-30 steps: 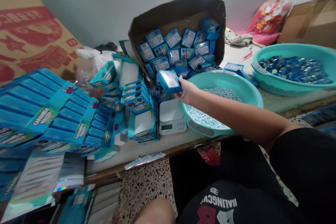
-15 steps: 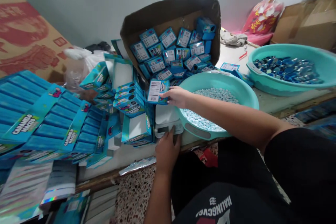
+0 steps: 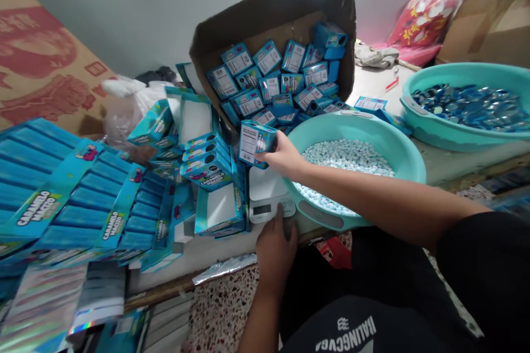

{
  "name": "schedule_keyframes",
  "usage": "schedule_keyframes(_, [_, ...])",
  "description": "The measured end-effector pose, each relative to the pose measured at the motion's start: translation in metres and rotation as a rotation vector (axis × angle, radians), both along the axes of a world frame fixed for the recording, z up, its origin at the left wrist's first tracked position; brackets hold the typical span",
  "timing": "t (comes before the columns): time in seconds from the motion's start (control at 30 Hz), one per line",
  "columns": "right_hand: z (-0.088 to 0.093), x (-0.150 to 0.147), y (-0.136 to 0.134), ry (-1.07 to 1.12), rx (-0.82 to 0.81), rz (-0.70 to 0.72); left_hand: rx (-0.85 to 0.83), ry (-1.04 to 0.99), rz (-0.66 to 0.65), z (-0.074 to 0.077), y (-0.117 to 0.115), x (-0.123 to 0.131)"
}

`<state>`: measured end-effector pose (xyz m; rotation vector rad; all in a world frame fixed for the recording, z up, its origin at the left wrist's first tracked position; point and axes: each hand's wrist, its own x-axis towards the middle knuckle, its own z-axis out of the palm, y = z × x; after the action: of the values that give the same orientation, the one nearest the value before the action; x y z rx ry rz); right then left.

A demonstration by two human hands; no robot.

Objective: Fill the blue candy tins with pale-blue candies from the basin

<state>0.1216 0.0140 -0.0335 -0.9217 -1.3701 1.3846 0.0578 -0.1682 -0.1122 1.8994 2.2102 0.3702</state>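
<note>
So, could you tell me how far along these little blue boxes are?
Looks done: many small boxes piled in the carton. In hand: right hand holds one box near the scale; left hand touches its front. Left: plenty of candies in the basin.

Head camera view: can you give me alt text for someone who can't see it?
A person's right hand holds a small blue box near a white scale, while the left hand touches the scale's front edge. Beside it sits a teal basin of pale candies, with a cardboard box of blue boxes behind.
</note>
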Motion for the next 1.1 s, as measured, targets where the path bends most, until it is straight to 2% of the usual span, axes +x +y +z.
schedule_keyframes(0.13, [-0.006, 0.001, -0.002, -0.125, 0.213, 0.038, 0.006, -0.004, 0.001, -0.001, -0.001, 0.0])
schedule_keyframes(0.47, [-0.008, 0.004, -0.009, -0.33, 0.437, 0.034, -0.02, 0.014, 0.063, 0.001, 0.003, 0.001])
schedule_keyframes(0.57, [-0.012, 0.003, -0.008, -0.329, 0.496, 0.055, -0.021, 0.033, 0.053, 0.001, 0.004, 0.001])
schedule_keyframes(0.87, [-0.014, 0.003, -0.01, -0.353, 0.527, 0.026, -0.039, 0.101, 0.045, 0.009, 0.001, 0.005])
schedule_keyframes(1.1, [-0.012, 0.004, -0.013, -0.349, 0.487, 0.031, 0.02, 0.107, 0.028, 0.004, -0.005, 0.004])
